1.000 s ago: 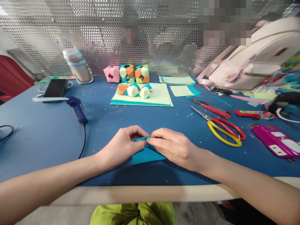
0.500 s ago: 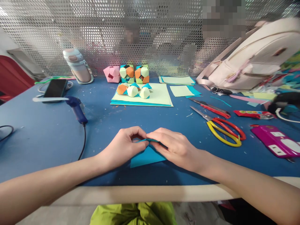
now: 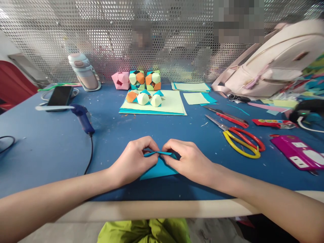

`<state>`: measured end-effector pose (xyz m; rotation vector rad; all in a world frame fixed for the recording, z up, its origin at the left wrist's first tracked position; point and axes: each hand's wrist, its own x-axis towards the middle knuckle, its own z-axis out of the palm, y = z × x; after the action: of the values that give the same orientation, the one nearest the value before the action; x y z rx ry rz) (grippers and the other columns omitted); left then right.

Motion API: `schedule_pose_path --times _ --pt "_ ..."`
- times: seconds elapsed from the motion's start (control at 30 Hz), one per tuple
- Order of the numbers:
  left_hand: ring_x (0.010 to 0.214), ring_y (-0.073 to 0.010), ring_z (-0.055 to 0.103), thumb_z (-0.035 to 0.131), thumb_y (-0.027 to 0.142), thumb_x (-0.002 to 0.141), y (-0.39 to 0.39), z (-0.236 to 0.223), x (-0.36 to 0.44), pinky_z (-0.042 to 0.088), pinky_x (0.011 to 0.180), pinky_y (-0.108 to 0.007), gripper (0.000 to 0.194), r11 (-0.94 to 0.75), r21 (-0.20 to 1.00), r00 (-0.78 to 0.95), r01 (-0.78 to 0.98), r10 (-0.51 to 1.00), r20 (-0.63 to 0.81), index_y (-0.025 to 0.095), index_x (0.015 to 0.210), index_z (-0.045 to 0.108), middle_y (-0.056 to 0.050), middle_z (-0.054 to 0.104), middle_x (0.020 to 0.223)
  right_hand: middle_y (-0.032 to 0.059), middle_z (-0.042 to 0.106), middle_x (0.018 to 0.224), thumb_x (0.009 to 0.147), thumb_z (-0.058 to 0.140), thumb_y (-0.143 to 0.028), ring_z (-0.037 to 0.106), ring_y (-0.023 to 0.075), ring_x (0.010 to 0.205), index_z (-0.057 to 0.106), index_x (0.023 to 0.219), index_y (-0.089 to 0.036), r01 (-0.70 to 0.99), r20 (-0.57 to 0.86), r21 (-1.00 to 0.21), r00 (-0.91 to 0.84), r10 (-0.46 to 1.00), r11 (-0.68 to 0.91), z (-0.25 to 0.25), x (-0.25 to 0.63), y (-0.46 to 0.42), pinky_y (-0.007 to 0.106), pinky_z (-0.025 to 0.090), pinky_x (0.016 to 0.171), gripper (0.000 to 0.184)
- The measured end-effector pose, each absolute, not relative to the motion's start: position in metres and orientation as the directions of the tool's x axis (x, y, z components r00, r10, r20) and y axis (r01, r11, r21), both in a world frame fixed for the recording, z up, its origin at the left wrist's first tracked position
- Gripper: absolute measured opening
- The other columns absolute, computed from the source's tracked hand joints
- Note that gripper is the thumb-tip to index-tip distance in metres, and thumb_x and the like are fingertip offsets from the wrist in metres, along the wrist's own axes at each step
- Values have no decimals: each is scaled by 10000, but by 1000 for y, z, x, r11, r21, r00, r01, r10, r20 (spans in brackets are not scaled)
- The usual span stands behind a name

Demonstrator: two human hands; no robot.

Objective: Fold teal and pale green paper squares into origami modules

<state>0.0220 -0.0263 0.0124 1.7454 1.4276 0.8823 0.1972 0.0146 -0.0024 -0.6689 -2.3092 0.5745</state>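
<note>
At the blue-topped desk point(image 3: 113, 135), my left grip point(image 3: 138, 159) and right grip point(image 3: 191, 158) pinched one folded bright-blue paper sheet point(image 3: 160, 167).

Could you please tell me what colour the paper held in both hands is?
The paper is bright blue; the head view shows it best.

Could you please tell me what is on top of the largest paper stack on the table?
Folded paper pieces in orange, pale yellow and blue sit toward its back left. The top sheet is pale yellow; the part of it beneath those pieces is covered.
</note>
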Motion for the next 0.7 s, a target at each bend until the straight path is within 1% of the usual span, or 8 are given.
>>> schedule_pose_path --times 0.13,0.3,0.37,0.47,0.53,0.7 --pt "724 -130 556 488 86 665 -27 7 23 424 680 -231 108 -183 830 180 528 978 102 184 666 532 17 586 728 -31 534 657 753 532 -40 485 90 586 527 726 -175 285 459 -571 -667 587 770 -2 198 13 197 370 558 138" --pt "684 -125 537 467 63 641 -27 4 24 411 639 -234 136 -172 818 194 550 978 75 186 667 519 29 568 693 -34 529 646 735 523 -16 481 87 583 536 708 -175 324 400 -576 -689 604 751 0 197 11 195 368 565 162" --pt "681 -124 535 468 64 638 -26 5 24 413 642 -235 134 -155 825 188 543 980 60 185 666 518 30 567 687 -24 554 664 744 535 -33 505 93 600 560 731 -171 319 390 -586 -696 603 745 1 197 12 197 382 575 141" --pt "694 -125 536 487 84 642 -25 5 23 417 665 -234 107 -120 841 161 527 986 40 181 668 524 30 571 690 13 620 747 765 578 -102 560 114 660 612 828 -153 315 372 -593 -708 600 741 3 198 12 212 418 608 88" --pt "690 -124 530 498 96 640 -24 6 22 414 665 -232 92 -92 845 141 526 990 20 179 664 529 32 570 681 35 656 809 782 587 -135 590 126 703 634 891 -142 315 364 -605 -708 606 731 4 199 13 222 441 641 118" --pt "667 -118 521 490 106 637 -21 7 20 402 622 -220 94 -47 855 124 517 992 -20 177 670 541 37 572 670 26 690 822 838 550 -134 630 131 739 669 890 -166 321 330 -641 -705 628 697 5 201 16 221 467 676 134"
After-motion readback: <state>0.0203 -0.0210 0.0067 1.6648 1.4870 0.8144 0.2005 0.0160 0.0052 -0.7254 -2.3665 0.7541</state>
